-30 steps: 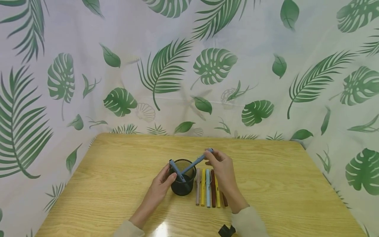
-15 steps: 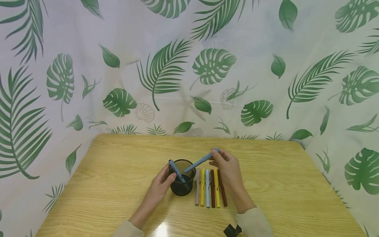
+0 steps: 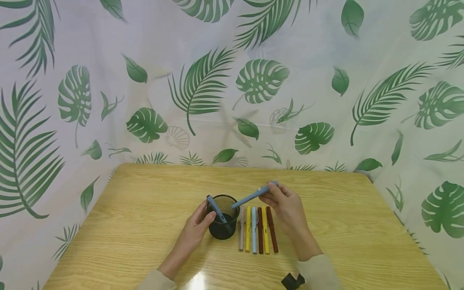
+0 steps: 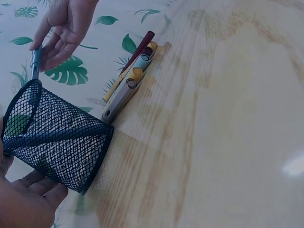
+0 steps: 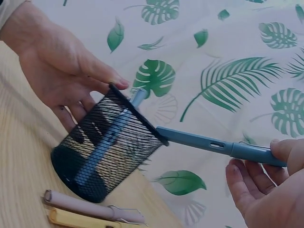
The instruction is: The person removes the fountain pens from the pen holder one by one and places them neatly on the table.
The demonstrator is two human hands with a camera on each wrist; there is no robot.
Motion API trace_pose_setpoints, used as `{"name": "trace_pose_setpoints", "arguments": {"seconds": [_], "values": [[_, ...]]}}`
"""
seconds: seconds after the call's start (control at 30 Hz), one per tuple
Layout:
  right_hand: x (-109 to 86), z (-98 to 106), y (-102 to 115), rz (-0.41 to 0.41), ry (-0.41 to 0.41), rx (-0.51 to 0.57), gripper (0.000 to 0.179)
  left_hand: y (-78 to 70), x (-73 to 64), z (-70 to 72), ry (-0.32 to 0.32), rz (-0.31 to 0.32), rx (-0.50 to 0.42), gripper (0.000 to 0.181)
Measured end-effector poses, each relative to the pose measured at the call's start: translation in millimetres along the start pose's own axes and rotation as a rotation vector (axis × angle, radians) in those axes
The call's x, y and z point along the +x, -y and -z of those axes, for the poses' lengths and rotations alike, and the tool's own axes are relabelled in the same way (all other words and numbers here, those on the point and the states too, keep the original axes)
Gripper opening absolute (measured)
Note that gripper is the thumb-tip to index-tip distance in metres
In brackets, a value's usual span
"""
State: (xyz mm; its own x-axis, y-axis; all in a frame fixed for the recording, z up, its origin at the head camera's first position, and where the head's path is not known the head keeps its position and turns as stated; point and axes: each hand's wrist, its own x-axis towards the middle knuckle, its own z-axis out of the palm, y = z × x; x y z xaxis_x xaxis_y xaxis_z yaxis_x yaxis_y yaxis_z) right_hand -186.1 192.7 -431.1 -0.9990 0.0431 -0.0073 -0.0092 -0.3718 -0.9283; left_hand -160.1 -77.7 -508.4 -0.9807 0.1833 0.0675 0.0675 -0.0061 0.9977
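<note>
A black mesh pen holder stands on the table, and my left hand grips its side, thumb at the rim. One blue pen leans inside it. My right hand pinches a second blue pen by its capped end, the other end at the holder's right rim. In the right wrist view this held pen slants across with its lower end overlapping the rim. In the left wrist view the mesh holder is seen from the side, my left fingers against it.
Just right of the holder several pens lie side by side: a mauve pen, yellow pens, a light blue pen and dark red pens. A black object is by the right sleeve. A leaf-patterned cloth hangs behind the wooden table.
My right hand has moved right with the blue pen, whose lower end has come from inside the holder up to its right rim. My left hand and the holder stay put.
</note>
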Motion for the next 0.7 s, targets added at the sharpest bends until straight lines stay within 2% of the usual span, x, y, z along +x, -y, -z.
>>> {"name": "trace_pose_setpoints", "arguments": {"seconds": [0.1, 0.37, 0.7], "values": [[0.8, 8, 5, 0.002, 0.017, 0.013, 0.019, 0.1, 0.3, 0.2, 0.002, 0.001, -0.001, 0.063], [-1.2, 31, 20, 0.021, -0.033, 0.018, 0.017, 0.9, 1.0, 0.3, 0.008, -0.002, -0.006, 0.062], [-7.8, 58, 35, 0.046, -0.033, 0.025, 0.016, -0.2, 0.0, 0.9, -0.001, 0.018, 0.006, 0.065]]}}
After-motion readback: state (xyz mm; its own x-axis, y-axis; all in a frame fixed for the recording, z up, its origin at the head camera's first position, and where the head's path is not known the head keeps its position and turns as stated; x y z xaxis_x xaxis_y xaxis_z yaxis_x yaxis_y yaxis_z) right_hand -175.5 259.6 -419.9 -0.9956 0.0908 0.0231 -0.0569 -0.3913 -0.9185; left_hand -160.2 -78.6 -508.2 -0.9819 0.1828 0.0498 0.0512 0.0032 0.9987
